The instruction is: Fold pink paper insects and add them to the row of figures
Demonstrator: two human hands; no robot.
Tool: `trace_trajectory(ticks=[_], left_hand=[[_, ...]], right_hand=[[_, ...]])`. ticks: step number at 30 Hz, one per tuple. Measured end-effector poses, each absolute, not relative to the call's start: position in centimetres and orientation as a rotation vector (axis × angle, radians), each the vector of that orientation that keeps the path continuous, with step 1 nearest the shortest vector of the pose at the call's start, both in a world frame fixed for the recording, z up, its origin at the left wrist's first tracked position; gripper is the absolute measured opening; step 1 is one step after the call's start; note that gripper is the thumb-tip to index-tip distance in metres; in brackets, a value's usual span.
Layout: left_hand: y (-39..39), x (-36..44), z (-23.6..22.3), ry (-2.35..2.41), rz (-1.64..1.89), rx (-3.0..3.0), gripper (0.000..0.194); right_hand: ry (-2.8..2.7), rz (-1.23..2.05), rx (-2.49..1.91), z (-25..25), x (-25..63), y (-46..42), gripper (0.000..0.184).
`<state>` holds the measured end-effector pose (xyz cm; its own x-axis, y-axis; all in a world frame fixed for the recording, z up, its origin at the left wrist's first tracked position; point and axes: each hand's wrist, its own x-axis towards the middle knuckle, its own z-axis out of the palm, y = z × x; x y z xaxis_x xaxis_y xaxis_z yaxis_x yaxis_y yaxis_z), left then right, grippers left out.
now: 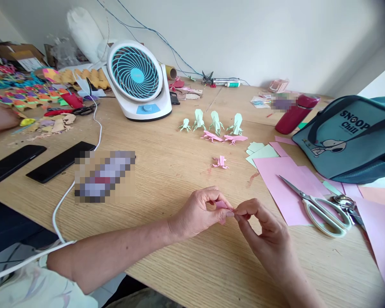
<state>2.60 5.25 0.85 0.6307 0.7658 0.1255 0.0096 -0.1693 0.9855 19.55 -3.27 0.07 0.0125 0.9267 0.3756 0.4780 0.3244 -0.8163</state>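
The teal bag (pixel 356 145) at the right reads "SNOOP" in dark capitals, the last letters possibly cut off by the bag's curve, with "Chill" beneath it, above a printed white cartoon dog (pixel 332 146); other lettering is too small or blurred to read

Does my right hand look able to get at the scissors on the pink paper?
Probably yes: the scissors lie just right of your right hand, apparently uncovered, though it's pinching pink paper now.
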Motion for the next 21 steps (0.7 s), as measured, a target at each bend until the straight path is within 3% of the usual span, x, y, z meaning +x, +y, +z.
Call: trace_trajectory(ticks=[7, 14, 21], left_hand=[[5.40, 2.62, 0.52, 0.624, 0.661, 1.447, 0.035], [5.19, 2.57, 0.81, 0.689, 0.695, 1.567, 0.016], [5.16, 2.50, 1.01, 0.718, 0.743, 1.653, 0.020]], right_hand=[[-1.705, 0.460, -1.285, 0.43, 19.63, -3.13, 0.020], [-1.690, 0.391, -1.342, 0.32, 19.32, -3.08, 0.019], [-1.692, 0.379, -1.334, 0.43, 19.35, -3.14, 0.019]])
